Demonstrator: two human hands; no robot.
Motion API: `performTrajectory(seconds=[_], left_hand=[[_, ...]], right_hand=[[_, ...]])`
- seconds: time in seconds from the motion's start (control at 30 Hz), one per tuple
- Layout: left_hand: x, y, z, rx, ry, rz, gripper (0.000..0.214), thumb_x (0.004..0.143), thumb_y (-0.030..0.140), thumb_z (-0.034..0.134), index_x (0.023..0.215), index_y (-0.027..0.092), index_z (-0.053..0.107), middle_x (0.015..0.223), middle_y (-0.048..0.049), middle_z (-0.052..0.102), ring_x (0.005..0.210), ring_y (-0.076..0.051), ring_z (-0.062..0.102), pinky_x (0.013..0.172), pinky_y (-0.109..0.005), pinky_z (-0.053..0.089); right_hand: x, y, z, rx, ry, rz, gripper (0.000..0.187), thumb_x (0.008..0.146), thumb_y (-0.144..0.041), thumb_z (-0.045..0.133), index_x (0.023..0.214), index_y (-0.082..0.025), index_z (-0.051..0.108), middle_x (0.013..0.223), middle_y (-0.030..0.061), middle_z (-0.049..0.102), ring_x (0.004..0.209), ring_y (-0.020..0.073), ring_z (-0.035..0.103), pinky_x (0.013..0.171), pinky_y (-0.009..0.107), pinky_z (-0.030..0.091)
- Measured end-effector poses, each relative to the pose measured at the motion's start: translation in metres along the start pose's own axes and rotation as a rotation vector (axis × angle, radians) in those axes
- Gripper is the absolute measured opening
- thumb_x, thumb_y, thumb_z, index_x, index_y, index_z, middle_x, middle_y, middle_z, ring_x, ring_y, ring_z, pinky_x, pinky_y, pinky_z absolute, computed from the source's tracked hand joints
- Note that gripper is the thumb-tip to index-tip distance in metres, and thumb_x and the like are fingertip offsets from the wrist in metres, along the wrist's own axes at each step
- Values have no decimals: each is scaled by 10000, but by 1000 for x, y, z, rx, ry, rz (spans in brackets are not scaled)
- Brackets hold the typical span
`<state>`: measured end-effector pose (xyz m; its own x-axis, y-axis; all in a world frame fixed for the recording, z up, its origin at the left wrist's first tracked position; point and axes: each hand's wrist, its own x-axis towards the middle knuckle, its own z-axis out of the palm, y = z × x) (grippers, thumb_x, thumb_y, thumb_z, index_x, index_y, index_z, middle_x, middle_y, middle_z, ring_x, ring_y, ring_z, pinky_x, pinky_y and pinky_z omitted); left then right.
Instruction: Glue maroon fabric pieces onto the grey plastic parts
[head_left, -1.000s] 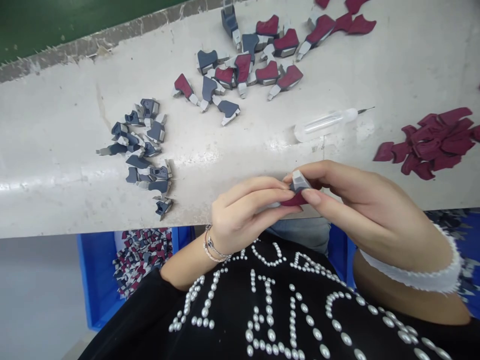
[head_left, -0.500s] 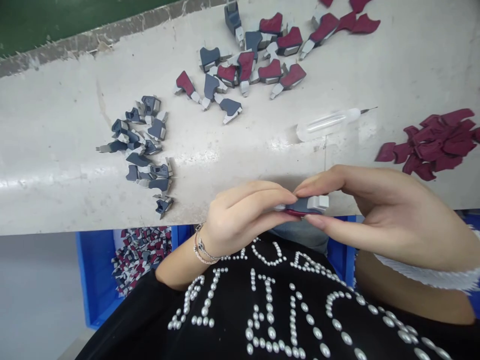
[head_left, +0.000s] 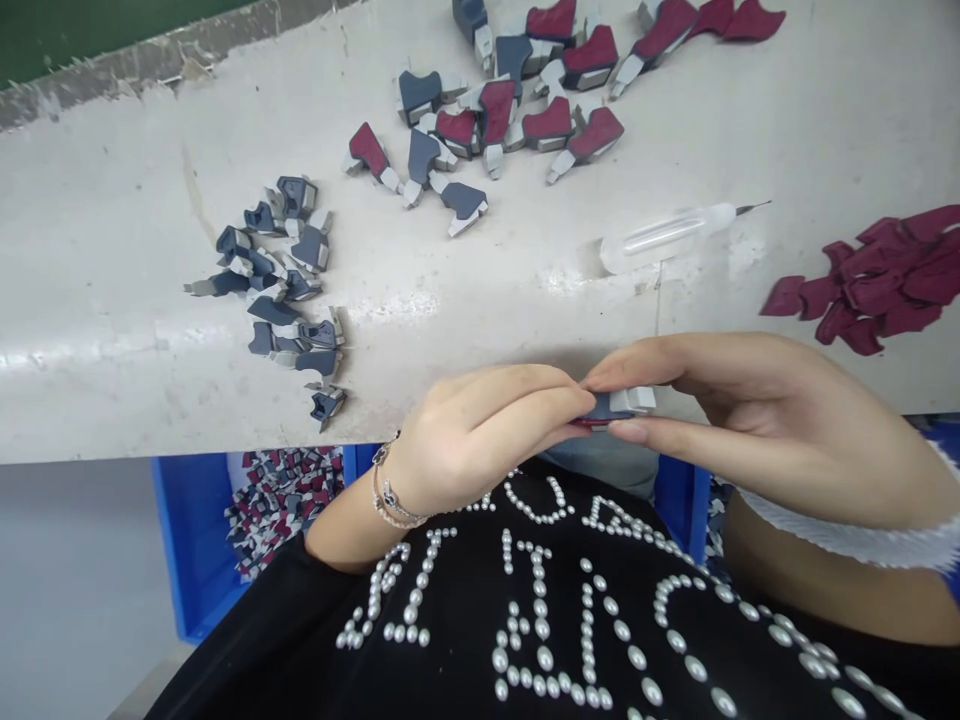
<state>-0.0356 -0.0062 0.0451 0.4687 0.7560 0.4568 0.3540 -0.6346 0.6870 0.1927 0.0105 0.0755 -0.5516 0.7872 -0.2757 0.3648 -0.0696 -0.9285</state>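
Got a little navy-and-grey plastic part (head_left: 619, 405) pinched between your hands
Fingers of your left hand (head_left: 480, 435) and right hand (head_left: 757, 420) both clamped on it

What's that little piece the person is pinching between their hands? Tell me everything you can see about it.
The small molded piece looks like hard plastic: a slate-blue body with a blocky pale grey end toward the person's right and a thin dark red edge showing along its underside at the left. It lies roughly level, pinched between the left hand and the right hand, whose fingers hide much of it.
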Motion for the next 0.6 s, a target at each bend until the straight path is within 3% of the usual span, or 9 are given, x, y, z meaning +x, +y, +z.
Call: performTrajectory(seconds=[0.17,0.43,0.5,0.6], left_hand=[[-3,-11,0,-122,-83,-44,169,930,245,681,1062,142,666,956,-64,774,885,-139,755,779,-242,663],[-5,-13,-2,-71,-172,-68,189,910,271,708,1036,136,667,954,-72,769,851,-145,746,742,-247,650],[-5,-15,-1,-105,-146,-81,214,879,282,744,1016,134,672,925,-65,770,820,-138,745,729,-232,643],[-6,-18,5,-196,-5,-124,267,805,287,814,986,147,677,882,-43,771,804,-125,745,743,-207,632]], right_hand=[[1,3,4,-45,-49,27,159,930,-361,657,1047,-263,706,855,-16,748,736,137,693,638,235,561],[3,13,8,25,-50,35,125,938,-328,656,1032,-280,723,820,-45,734,726,113,688,616,199,535],[5,15,9,62,-46,40,119,931,-331,673,1022,-281,730,844,-47,739,715,105,678,627,200,531],[7,15,9,117,5,47,154,921,-345,688,1052,-269,715,939,-32,746,801,123,698,700,214,561]])
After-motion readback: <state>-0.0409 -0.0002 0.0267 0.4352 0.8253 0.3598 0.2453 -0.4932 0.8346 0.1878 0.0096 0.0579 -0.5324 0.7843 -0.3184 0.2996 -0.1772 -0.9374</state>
